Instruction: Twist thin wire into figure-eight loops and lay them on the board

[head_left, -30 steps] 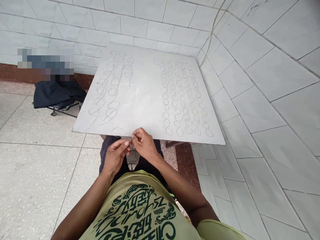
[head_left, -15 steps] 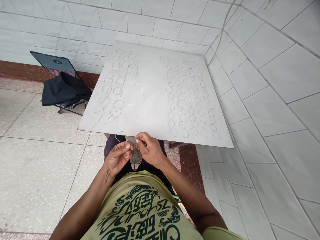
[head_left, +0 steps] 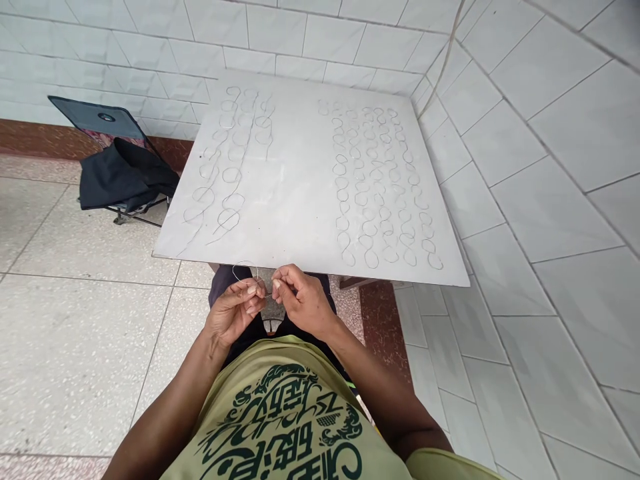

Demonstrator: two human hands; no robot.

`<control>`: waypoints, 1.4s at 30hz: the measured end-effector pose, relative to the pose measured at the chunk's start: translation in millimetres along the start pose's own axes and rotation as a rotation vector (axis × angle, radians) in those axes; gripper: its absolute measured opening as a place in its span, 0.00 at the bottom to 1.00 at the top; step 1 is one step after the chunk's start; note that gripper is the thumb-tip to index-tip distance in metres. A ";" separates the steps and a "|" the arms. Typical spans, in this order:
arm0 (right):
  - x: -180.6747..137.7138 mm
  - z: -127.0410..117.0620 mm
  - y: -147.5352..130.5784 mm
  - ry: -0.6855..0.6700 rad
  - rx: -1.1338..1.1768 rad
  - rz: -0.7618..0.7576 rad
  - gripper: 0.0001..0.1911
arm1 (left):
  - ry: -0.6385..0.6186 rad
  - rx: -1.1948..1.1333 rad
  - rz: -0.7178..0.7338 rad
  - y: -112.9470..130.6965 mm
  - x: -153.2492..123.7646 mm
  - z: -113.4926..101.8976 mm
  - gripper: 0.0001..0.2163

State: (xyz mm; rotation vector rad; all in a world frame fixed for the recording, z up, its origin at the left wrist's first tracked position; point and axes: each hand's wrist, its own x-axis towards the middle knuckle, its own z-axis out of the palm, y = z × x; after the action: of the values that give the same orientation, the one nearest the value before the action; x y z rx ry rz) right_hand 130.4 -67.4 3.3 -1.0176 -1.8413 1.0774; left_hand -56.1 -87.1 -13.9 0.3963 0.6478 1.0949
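Note:
A thin wire (head_left: 235, 271), bent into a loop at its left part, is held between both hands just in front of the table's near edge. My left hand (head_left: 236, 305) pinches it between thumb and fingertips, with the loop standing up above the fingers. Close beside it, my right hand (head_left: 303, 300) is closed with thumb against forefinger, and a short stretch of wire shows in the gap between the hands. On the white tabletop (head_left: 300, 207) lie many looped wires (head_left: 231, 175) at the left and rows of figure-eight wires (head_left: 370, 227) at the right.
A folding chair (head_left: 100, 120) with a dark cloth (head_left: 127, 175) on it stands left of the table. White tiled walls (head_left: 280, 30) border the table at the back and right. A cable (head_left: 443, 63) runs down the corner. My legs are under the table edge.
The wire loop has turned a little and now shows as a rounder curve above my left hand. Both hands stay close together. The view has shifted slightly.

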 end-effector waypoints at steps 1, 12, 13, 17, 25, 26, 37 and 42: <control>-0.1 -0.3 0.1 0.000 0.001 -0.001 0.03 | 0.015 -0.002 0.006 -0.4 0.5 -0.7 0.06; -2.0 -0.1 4.2 -0.006 0.035 0.057 0.04 | -0.008 0.015 -0.046 0.0 2.4 -3.5 0.09; -1.1 0.0 5.7 0.004 0.055 0.078 0.04 | -0.004 0.033 -0.044 0.0 2.7 -3.3 0.09; 2.0 -1.7 12.1 0.052 0.120 0.142 0.05 | 0.010 0.173 -0.020 1.8 1.1 -3.2 0.08; -0.3 -6.7 17.2 0.054 0.148 0.128 0.05 | 0.103 0.339 0.055 10.1 -0.6 7.4 0.18; -0.6 -6.2 17.4 0.053 0.142 0.124 0.06 | 0.122 0.356 0.055 9.0 0.9 9.5 0.18; -6.6 3.0 26.6 0.049 0.061 0.120 0.11 | 0.244 0.441 0.168 -6.4 8.8 7.0 0.21; -6.7 -0.8 24.5 0.048 0.020 0.102 0.09 | 0.319 0.622 0.316 5.0 9.8 7.3 0.18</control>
State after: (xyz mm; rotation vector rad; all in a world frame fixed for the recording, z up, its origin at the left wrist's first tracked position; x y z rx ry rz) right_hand 139.9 -65.1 -20.2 -1.1263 -1.7526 1.1196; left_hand -51.8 -76.1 -8.2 0.8913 1.2476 1.2546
